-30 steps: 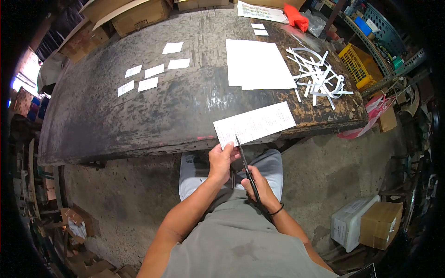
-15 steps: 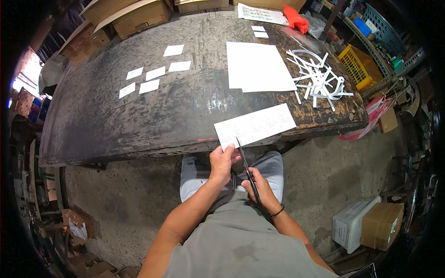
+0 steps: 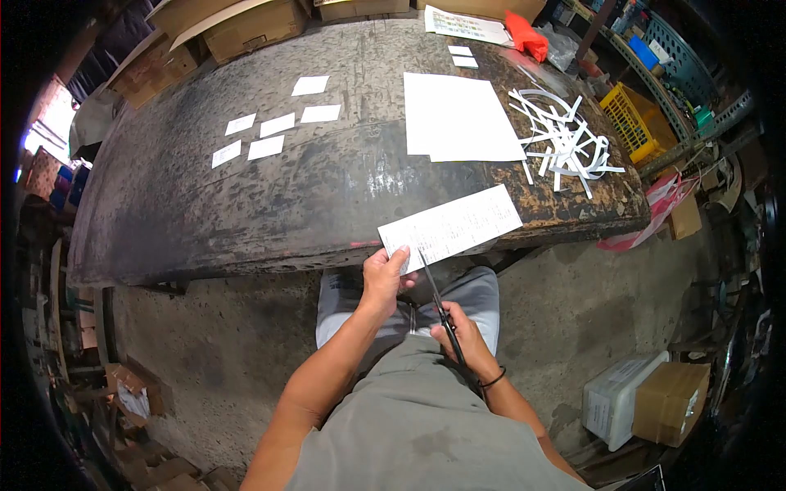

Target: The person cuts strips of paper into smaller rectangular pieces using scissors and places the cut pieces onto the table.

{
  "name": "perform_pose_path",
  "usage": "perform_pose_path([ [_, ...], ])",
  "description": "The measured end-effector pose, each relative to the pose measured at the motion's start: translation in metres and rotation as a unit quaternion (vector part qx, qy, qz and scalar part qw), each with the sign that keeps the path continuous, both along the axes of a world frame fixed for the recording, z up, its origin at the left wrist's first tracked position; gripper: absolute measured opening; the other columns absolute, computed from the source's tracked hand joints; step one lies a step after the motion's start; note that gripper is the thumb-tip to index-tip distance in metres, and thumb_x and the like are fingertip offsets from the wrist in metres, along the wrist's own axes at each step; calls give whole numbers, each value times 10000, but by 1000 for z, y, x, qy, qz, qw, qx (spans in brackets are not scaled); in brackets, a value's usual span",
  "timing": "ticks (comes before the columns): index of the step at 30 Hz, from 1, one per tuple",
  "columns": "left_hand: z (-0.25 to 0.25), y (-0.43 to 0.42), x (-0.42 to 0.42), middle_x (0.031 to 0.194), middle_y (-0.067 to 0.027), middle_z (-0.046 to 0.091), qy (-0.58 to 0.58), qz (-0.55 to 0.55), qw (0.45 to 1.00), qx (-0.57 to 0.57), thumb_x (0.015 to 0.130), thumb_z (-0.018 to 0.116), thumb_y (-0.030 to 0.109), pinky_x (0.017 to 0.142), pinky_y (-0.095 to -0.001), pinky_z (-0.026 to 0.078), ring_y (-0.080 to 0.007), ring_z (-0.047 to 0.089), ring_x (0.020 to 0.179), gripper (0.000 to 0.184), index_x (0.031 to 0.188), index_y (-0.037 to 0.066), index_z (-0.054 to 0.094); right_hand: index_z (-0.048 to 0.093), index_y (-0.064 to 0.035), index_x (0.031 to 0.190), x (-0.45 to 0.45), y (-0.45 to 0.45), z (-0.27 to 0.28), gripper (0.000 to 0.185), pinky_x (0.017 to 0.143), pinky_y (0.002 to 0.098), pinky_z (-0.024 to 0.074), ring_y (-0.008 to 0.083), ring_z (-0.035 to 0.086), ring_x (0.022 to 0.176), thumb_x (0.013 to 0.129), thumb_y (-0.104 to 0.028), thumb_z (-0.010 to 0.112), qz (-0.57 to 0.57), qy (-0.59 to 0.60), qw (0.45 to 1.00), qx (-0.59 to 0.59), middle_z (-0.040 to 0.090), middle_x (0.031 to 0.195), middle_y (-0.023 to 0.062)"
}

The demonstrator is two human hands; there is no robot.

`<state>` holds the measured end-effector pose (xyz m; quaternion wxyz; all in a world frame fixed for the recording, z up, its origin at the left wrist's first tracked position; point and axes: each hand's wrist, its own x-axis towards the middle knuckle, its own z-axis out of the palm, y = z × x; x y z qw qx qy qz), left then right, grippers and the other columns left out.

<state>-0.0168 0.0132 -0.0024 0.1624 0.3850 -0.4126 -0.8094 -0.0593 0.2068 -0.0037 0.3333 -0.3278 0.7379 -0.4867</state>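
My left hand [image 3: 384, 280] pinches the near left corner of a printed paper strip [image 3: 458, 224], thumb on top. The strip slants up to the right over the table's front edge. Black scissors [image 3: 446, 322] are gripped in my right hand [image 3: 467, 334], their blades pointing up and away. The blade tips meet the strip's lower edge, just right of my left thumb. Whether the blades have cut into the paper is too fine to tell.
Small white paper pieces [image 3: 277, 124] lie on the dark table [image 3: 188, 204]. Larger white sheets [image 3: 458, 119] sit right of centre, beside a heap of thin paper offcuts [image 3: 565, 143]. Cardboard boxes [image 3: 254, 33] line the back; a yellow crate [image 3: 639, 123] stands at right.
My left hand has shifted slightly left and down, its thumb now further over the paper. The scissors' blades look closer together, and the view has moved a little.
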Motion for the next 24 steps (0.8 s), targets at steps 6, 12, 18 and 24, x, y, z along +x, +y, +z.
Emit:
perform_pose_path([
  [6,2,4,-1,783,-52,645,8,9,1000,-20,863,613,215,473,-225,467,-114,577,572,211,946,21,599,426,11,1190,1,-6,17,564,672,332,457,246,581,735,857,-391,638,7,7,1000,17,576,806,154],
  [12,4,10,1,744,-44,636,0,10,999,-39,884,588,211,459,-213,443,-91,562,551,200,893,12,612,413,6,1200,-3,-12,15,582,688,349,465,290,604,762,876,-443,592,12,13,999,36,591,831,174],
  [18,4,9,2,747,-45,637,17,18,999,-40,884,588,215,471,-216,448,-92,561,551,209,903,9,618,411,7,1197,-4,-15,15,605,694,362,467,309,610,775,877,-481,569,19,25,999,42,597,846,185],
  [24,3,9,2,744,-44,636,19,13,999,-36,886,584,214,474,-216,450,-92,558,549,210,908,8,619,417,0,1190,-3,-15,15,593,683,366,465,312,605,771,876,-479,571,16,20,999,44,595,841,184],
])
